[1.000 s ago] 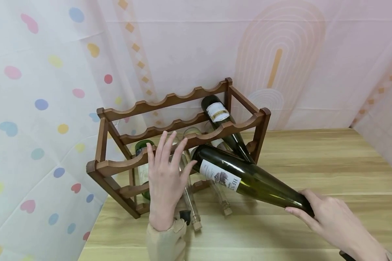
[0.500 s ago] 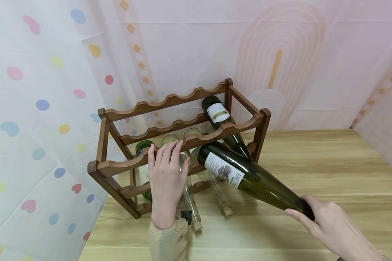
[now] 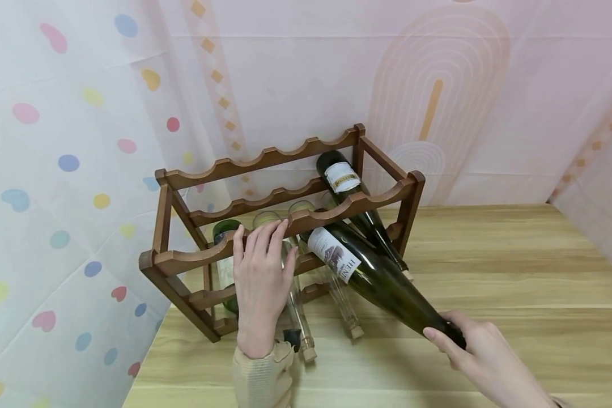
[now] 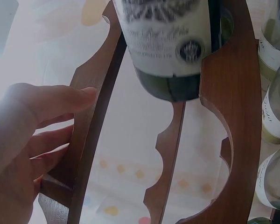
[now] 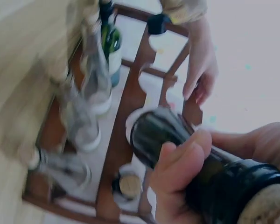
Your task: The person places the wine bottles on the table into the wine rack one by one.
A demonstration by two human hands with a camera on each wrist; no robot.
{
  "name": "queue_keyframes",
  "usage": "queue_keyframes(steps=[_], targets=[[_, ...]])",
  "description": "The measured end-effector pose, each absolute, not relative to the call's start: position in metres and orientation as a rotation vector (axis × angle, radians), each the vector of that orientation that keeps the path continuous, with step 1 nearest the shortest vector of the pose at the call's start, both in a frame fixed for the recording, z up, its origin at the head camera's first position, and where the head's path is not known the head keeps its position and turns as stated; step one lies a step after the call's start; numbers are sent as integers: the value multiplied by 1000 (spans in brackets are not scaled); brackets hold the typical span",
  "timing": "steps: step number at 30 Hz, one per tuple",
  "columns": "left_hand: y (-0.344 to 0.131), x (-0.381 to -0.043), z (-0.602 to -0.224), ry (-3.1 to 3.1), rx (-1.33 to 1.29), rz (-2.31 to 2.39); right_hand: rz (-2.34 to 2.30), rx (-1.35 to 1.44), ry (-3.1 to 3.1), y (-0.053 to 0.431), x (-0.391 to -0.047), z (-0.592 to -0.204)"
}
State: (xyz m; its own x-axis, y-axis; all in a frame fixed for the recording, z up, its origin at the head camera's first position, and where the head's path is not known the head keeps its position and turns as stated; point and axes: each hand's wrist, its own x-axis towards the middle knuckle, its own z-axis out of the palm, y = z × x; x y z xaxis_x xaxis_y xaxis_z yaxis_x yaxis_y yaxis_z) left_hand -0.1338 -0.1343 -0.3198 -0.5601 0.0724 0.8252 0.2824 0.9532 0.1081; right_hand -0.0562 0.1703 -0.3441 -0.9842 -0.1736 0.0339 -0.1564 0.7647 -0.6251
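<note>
A brown wooden wine rack (image 3: 183, 260) stands on the table. My left hand (image 3: 262, 277) grips its front top rail, thumb in front and fingertips over the edge. My right hand (image 3: 481, 351) holds a dark green wine bottle (image 3: 387, 289) by its neck. The bottle slants, its base inside the rack beneath the top rail and its neck toward me. In the left wrist view, the labelled bottle base (image 4: 172, 51) sits between two scalloped rails. Another dark green bottle (image 3: 343, 175) rests in the middle tier at the right end, neck out front.
Clear corked bottles (image 3: 296, 309) lie in the bottom tier, necks sticking out over the table (image 3: 489, 243). A green bottle (image 3: 225, 266) lies at the left end. Patterned cloth (image 3: 285, 85) hangs close behind the rack and along its left side.
My left hand came down onto the rack's top rail. My right hand moved left and slightly lower, bringing the bottle's base in under that rail.
</note>
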Motion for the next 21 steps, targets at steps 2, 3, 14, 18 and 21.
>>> queue_keyframes(steps=[2, 3, 14, 18, 21], targets=[[-134, -134, -320, -2163, -250, -284, -1094, -264, 2876, 163, -58, -344], [-135, -134, -320, -2162, -251, -286, -1141, -255, 2837, 159, -59, -344], [-136, -133, -321, -2173, -256, -303, -1544, -192, 2504, 118, -77, -350], [-136, -133, -320, -2165, -261, -306, -1620, -159, 2443, 106, -84, -352], [-136, -134, -320, -2162, -265, -308, -1652, -149, 2437, 98, -91, -353]])
